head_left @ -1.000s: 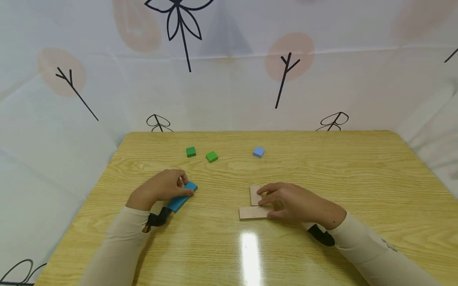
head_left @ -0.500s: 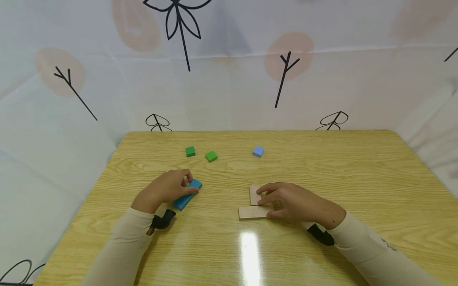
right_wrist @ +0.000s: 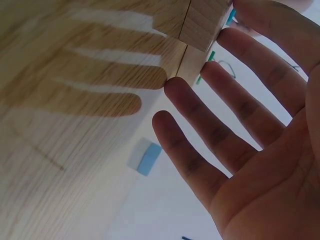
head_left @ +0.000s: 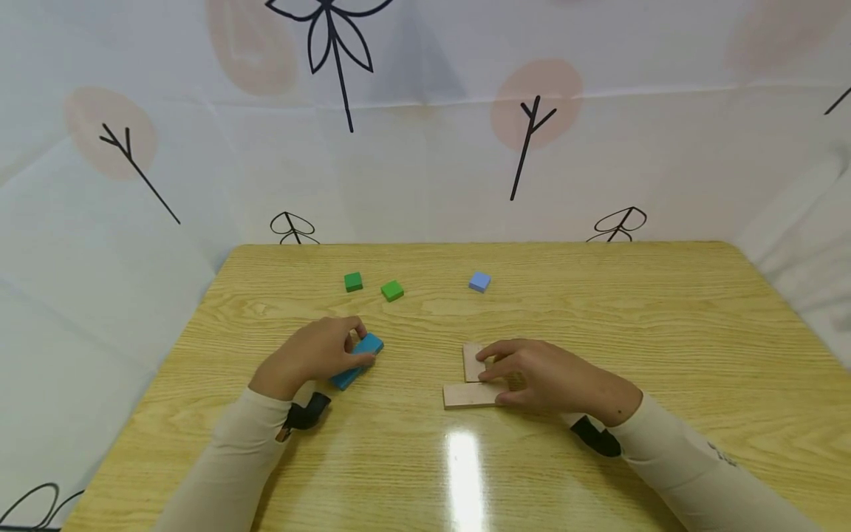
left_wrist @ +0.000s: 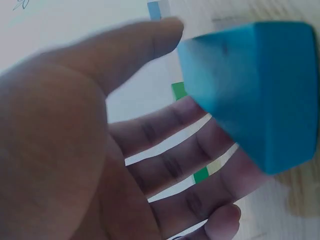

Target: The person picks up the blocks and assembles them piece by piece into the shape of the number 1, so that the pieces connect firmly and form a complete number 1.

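My left hand (head_left: pixel 311 357) holds a long blue wooden block (head_left: pixel 370 343) between thumb and fingers, slanted on or just above the table. Up close in the left wrist view, the blue block (left_wrist: pixel 225 75) lies against the fingertips. On the right, my right hand (head_left: pixel 545 378) touches two plain wooden blocks with its fingertips. One plain block (head_left: pixel 465 397) lies crosswise in front; the other plain block (head_left: pixel 471 362) stands away from it at a right angle, their edges meeting. The right hand hides their right parts. In the right wrist view its fingers (right_wrist: pixel 192 145) are fairly straight.
Toward the back of the wood-grained table (head_left: pixel 631 310) lie a dark green block (head_left: pixel 353 282), a light green block (head_left: pixel 392 290) and a pale blue block (head_left: pixel 479 281). A printed white cloth (head_left: pixel 425 170) hangs behind the table.
The left hand has moved a little to the right with the blue block, closer to the plain blocks. My right hand and the plain blocks look unmoved.
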